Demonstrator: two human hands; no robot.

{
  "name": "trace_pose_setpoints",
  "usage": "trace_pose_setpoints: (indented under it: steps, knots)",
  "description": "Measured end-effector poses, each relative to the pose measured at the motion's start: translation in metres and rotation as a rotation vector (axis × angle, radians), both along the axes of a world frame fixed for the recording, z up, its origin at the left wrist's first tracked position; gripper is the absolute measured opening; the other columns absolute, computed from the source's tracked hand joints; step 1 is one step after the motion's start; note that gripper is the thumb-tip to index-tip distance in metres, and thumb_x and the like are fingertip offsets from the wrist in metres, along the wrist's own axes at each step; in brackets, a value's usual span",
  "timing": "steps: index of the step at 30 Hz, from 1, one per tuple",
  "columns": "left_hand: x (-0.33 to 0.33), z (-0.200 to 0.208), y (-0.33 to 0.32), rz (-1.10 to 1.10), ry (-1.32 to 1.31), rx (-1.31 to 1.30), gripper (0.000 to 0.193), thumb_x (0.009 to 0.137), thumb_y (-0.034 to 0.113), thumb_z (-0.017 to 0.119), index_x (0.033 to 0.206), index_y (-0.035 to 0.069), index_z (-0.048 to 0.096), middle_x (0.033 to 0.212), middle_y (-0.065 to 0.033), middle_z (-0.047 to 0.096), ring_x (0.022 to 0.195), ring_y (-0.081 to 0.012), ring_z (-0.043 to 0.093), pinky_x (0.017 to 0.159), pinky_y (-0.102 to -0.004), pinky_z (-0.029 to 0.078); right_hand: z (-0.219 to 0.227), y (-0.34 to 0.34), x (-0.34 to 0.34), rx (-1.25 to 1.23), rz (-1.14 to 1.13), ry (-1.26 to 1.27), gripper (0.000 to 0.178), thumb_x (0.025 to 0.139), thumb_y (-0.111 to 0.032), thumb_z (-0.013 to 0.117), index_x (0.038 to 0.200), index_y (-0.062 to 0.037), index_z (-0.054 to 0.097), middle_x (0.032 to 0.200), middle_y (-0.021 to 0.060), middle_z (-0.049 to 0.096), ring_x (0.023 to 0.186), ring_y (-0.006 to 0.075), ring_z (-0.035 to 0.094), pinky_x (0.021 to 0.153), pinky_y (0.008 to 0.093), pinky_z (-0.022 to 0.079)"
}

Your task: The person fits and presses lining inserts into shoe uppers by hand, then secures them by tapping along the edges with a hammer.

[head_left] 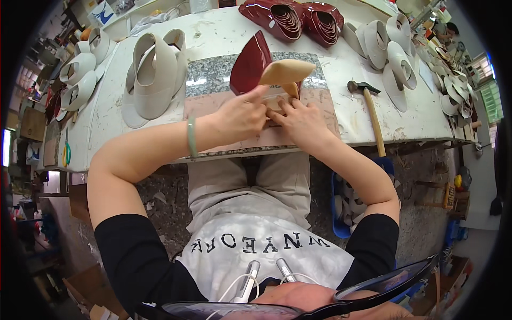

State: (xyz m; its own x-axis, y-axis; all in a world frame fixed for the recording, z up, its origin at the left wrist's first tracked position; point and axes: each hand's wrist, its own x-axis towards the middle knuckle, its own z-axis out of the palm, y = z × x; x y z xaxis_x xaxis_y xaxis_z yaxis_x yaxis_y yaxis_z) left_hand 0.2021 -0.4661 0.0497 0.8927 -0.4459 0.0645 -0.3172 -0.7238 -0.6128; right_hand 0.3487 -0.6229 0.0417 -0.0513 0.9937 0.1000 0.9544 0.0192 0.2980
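Note:
A dark red shoe upper [250,65] with a cream lining [288,71] stands upright on a board in front of me. My left hand [240,114] is closed on its lower edge, thumb up along the red side. My right hand [302,121] has its fingers bent and pressed on the near lower part of the same upper. The fingertips of both hands nearly meet there, and what lies between them is partly hidden. Under the work lies a slab, with a grey speckled stone part [208,74] at the back and a pinkish-brown board [320,109] in front.
A hammer [373,114] with a wooden handle lies right of the slab. Stacked white shoe uppers [152,80] stand at left, more white uppers [397,66] at right. Stacked dark red uppers [282,21] lie at the back. A blue basket [340,213] stands below the table's right side.

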Motion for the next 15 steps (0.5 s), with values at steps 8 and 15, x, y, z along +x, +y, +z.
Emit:
trace_pose_setpoints:
  steps: [8, 15]
  knots:
    - [-0.041, -0.001, 0.01, 0.231, -0.176, -0.261, 0.014, 0.073, 0.014, 0.059, 0.086, 0.012, 0.061, 0.075, 0.0002, 0.051, 0.083, -0.0125, 0.054, 0.089, -0.0333, 0.031, 0.015, 0.027, -0.009, -0.104, 0.011, 0.153, 0.026, 0.087, -0.028, 0.059, 0.107, -0.0128, 0.064, 0.098, 0.0014, 0.06, 0.099, 0.0179, 0.057, 0.079, 0.039, 0.044]
    - [-0.05, -0.015, 0.011, 0.278, -0.18, -0.363, 0.033, 0.073, 0.013, 0.06, 0.105, 0.01, 0.063, 0.086, 0.0012, 0.051, 0.09, -0.0147, 0.05, 0.088, -0.0396, 0.029, -0.003, 0.058, -0.019, 0.052, -0.021, 0.25, 0.017, 0.077, -0.016, 0.063, 0.093, -0.0121, 0.067, 0.092, 0.0026, 0.058, 0.096, 0.0212, 0.058, 0.073, 0.0353, 0.049]
